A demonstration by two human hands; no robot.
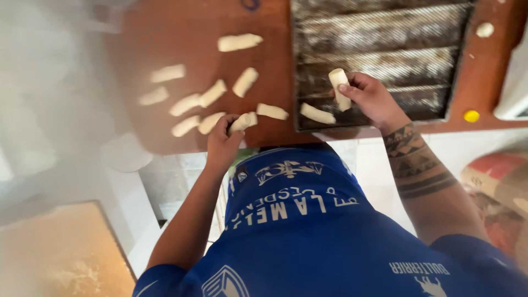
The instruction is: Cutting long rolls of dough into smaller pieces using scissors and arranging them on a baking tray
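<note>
Nearest, the left hand [223,140] pinches a dough roll [242,121] at the worktop [181,38] edge, the right hand [371,99] has its fingers closed around another dough piece [340,88] over the ridged baking tray [385,33], with loose dough pieces [239,42] lying farther out.

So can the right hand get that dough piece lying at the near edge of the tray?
Probably yes: the dough piece lies uncovered just beside the right hand, but that hand already holds a dough roll.
</note>
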